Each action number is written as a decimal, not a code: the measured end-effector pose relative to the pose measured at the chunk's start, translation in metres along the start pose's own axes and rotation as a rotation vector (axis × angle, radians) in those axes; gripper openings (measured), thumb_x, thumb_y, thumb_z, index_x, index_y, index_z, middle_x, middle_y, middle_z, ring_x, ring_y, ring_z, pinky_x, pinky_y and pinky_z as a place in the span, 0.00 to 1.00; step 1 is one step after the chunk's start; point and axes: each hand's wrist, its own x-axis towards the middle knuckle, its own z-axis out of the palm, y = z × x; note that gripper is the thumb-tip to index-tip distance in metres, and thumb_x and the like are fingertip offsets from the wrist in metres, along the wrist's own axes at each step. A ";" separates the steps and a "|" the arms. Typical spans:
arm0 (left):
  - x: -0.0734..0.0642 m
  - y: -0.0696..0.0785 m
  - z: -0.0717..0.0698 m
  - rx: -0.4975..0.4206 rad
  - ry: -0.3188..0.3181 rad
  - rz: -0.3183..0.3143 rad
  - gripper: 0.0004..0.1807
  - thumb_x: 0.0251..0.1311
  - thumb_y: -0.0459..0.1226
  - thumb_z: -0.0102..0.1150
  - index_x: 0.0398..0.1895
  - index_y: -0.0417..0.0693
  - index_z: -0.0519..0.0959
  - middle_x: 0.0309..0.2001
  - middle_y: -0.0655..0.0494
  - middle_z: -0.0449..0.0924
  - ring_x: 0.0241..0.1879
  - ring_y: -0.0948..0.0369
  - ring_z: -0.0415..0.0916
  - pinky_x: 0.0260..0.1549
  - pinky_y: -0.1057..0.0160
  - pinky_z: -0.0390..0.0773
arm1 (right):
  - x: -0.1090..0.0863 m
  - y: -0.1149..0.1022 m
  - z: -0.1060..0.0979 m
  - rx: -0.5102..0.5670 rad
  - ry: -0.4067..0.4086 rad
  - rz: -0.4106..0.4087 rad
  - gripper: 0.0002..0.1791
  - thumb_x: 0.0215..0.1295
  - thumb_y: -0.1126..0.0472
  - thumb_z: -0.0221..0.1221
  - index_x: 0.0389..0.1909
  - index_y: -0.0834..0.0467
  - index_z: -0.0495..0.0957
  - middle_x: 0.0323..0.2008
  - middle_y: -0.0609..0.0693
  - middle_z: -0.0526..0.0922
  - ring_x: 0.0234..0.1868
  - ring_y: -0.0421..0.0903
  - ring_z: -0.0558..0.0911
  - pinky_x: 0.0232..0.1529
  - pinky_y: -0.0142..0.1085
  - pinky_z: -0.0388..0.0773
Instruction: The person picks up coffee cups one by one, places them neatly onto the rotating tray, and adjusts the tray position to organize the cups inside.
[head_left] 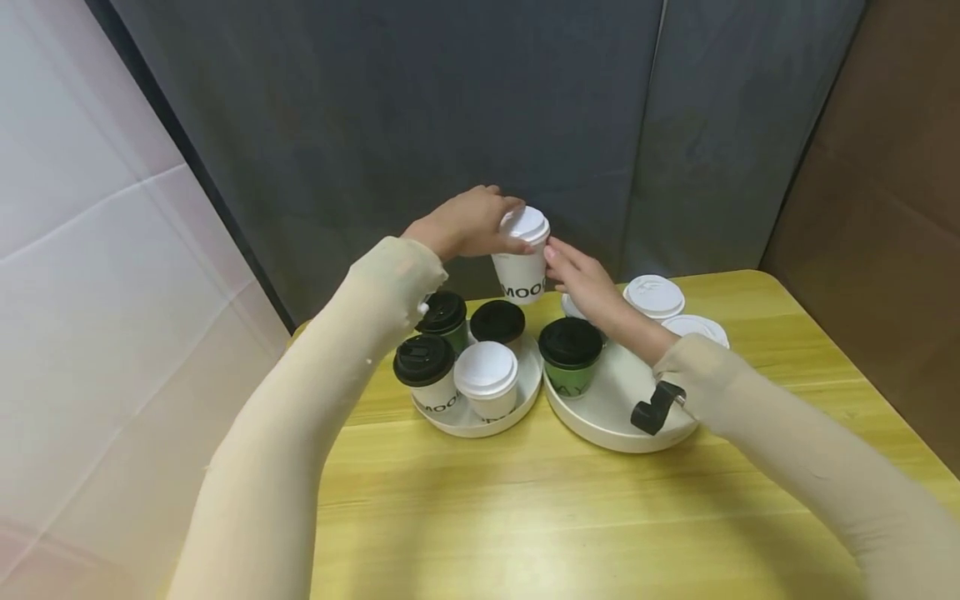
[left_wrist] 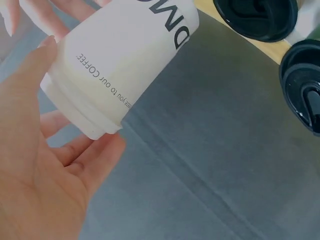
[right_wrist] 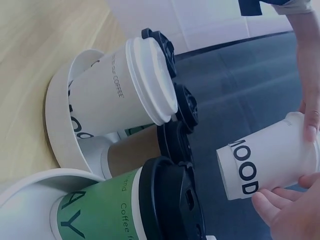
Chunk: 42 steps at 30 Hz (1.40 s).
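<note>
A white paper coffee cup [head_left: 519, 273] with a white lid and black lettering is held up in the air behind the trays. My left hand [head_left: 468, 221] grips it around the lid, thumb on the near side. From the right, my right hand [head_left: 588, 283] touches the cup's side with extended fingertips. In the left wrist view the cup [left_wrist: 120, 60] lies between the two hands, and the right hand is partly hidden behind it. The right wrist view shows the cup's base [right_wrist: 227, 172] free of any surface.
A round white tray [head_left: 468, 431] at left bears several lidded cups: green, brown and white. The right tray [head_left: 633, 444] carries a green cup [head_left: 570, 379] with a black lid, and white-lidded cups [head_left: 655, 296] stand toward its back. A dark grey partition [head_left: 390, 108] rises behind the table.
</note>
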 end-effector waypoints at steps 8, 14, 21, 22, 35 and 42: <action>-0.003 0.006 -0.008 -0.009 0.027 0.040 0.43 0.60 0.63 0.56 0.73 0.50 0.66 0.65 0.45 0.73 0.59 0.51 0.72 0.61 0.51 0.75 | -0.015 -0.005 -0.005 0.000 0.020 -0.033 0.32 0.78 0.45 0.42 0.78 0.50 0.53 0.77 0.51 0.58 0.72 0.56 0.70 0.70 0.50 0.71; -0.007 0.017 -0.012 0.031 0.056 0.073 0.43 0.60 0.65 0.55 0.73 0.50 0.66 0.64 0.44 0.73 0.59 0.51 0.71 0.58 0.51 0.76 | -0.029 -0.010 -0.010 0.023 0.030 -0.042 0.33 0.75 0.56 0.48 0.78 0.50 0.52 0.75 0.53 0.63 0.72 0.53 0.70 0.71 0.49 0.69; -0.011 0.031 -0.014 0.051 0.086 0.108 0.43 0.60 0.65 0.55 0.73 0.51 0.66 0.62 0.45 0.74 0.58 0.52 0.70 0.55 0.53 0.77 | -0.045 -0.008 -0.018 0.007 0.027 -0.062 0.41 0.64 0.72 0.46 0.78 0.50 0.50 0.73 0.55 0.65 0.72 0.52 0.70 0.61 0.32 0.71; -0.011 0.034 -0.014 0.051 0.093 0.112 0.43 0.60 0.64 0.55 0.72 0.51 0.66 0.62 0.46 0.74 0.57 0.52 0.71 0.54 0.54 0.77 | -0.047 -0.008 -0.019 0.001 0.028 -0.065 0.41 0.64 0.73 0.46 0.79 0.50 0.50 0.73 0.55 0.65 0.72 0.52 0.70 0.60 0.31 0.71; -0.018 0.060 -0.013 0.076 0.133 0.137 0.42 0.60 0.65 0.55 0.72 0.53 0.66 0.58 0.48 0.76 0.53 0.55 0.71 0.48 0.58 0.79 | -0.076 -0.008 -0.032 -0.009 0.033 -0.093 0.41 0.67 0.72 0.45 0.79 0.47 0.48 0.75 0.54 0.62 0.74 0.53 0.67 0.55 0.25 0.75; -0.021 0.074 -0.006 0.072 0.151 0.181 0.42 0.59 0.65 0.55 0.72 0.54 0.67 0.58 0.48 0.76 0.54 0.56 0.71 0.49 0.60 0.79 | -0.095 -0.002 -0.038 -0.028 0.031 -0.087 0.42 0.66 0.73 0.45 0.79 0.47 0.47 0.77 0.52 0.59 0.74 0.54 0.66 0.54 0.18 0.73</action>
